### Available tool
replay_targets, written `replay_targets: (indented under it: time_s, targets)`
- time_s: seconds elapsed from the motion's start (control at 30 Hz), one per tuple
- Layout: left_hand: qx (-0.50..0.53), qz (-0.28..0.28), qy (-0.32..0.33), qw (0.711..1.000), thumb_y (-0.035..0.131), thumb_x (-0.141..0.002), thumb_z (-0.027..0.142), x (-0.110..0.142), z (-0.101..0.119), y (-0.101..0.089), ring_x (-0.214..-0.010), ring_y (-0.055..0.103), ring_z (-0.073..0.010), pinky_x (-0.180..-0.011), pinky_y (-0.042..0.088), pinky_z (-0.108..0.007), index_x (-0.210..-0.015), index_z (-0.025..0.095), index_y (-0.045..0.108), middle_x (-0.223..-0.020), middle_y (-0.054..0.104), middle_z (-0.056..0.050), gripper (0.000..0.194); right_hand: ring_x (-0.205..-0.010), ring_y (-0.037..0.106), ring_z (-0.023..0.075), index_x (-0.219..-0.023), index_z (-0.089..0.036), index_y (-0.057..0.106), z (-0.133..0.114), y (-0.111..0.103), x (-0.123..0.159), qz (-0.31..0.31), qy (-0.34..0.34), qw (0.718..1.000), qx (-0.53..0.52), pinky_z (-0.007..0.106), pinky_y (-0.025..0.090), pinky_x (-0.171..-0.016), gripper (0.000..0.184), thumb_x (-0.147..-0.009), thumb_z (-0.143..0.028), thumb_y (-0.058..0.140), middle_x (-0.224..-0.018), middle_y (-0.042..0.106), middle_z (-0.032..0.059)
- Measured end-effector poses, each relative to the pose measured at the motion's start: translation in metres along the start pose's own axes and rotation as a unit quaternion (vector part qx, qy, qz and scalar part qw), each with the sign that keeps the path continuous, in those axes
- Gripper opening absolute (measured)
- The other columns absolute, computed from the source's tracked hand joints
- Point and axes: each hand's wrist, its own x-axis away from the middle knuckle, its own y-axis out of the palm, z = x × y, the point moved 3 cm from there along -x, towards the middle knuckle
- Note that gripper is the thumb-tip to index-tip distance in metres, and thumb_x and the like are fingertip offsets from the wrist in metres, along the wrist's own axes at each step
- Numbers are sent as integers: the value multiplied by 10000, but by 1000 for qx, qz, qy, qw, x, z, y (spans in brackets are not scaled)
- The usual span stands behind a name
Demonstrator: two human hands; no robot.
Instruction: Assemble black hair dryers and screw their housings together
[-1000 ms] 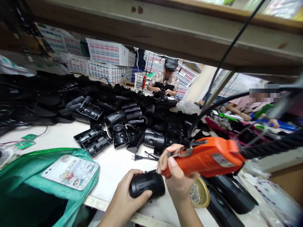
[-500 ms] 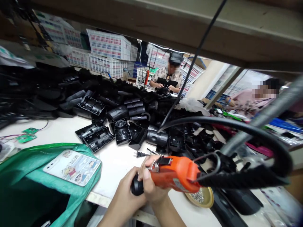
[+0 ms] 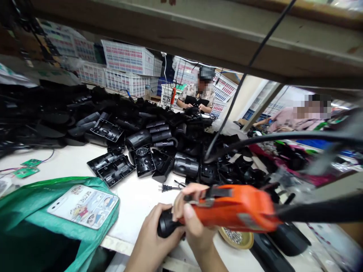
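In the head view, the left hand (image 3: 151, 241) is wrapped around a round, matte black plastic housing (image 3: 166, 227) at the near edge of the white desk (image 3: 136, 200). The right hand (image 3: 190, 223) is closed on an orange electric screwdriver (image 3: 235, 212), its tip against the housing; a brass dish of screws (image 3: 236, 238) lies just beside.

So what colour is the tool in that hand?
Orange, clearest in the head view: electric screwdriver.

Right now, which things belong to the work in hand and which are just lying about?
In hand:
left hand gripping black housing
right hand holding orange screwdriver
screw dish

Lying about:
phone on green bag
green circuit boards
pile of black shells
plug
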Motion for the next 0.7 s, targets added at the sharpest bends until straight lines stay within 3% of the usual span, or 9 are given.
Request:
replay_targets:
  time_s: [0.13, 0.27, 0.43, 0.7]
  targets:
    - [-81, 44, -20, 996, 657, -864, 531, -4, -5, -13, -1033, 656, -322, -877, 507, -437, -1075, 237, 547, -1095, 690, -91, 378, -417, 519, 125, -939, -249, 600, -27, -23, -11, 101, -45, 991, -73, 250, 464, -442, 58, -885, -228, 601, -541, 541, -83]
    - [-99, 38, -34, 994, 636, -875, 582, -6, -10, -17, -1069, 645, -320, -901, 500, -453, -1079, 250, 542, -1119, 683, -84, 401, -397, 501, 125, -924, -241, 582, -8, -36, -3, 178, -46, 980, -75, 240, 448, -414, 61, -874, -207, 589, -522, 536, -85]
    - [-106, 47, -30, 993, 640, -871, 588, -6, -12, -17, -1060, 652, -308, -896, 505, -433, -1068, 260, 556, -1111, 694, -63, 391, -425, 514, 118, -925, -231, 550, 19, -31, 10, 172, -53, 983, -47, 238, 461, -454, 63, -897, -214, 604, -549, 534, -89]
    - [-110, 48, -35, 992, 605, -892, 612, -6, -6, -18, -1032, 661, -297, -889, 503, -416, -1050, 261, 577, -1081, 714, -57, 386, -417, 490, 125, -868, -244, 540, 26, -24, 9, 87, -13, 995, -41, 243, 429, -423, 137, -921, -280, 662, -550, 498, -85]
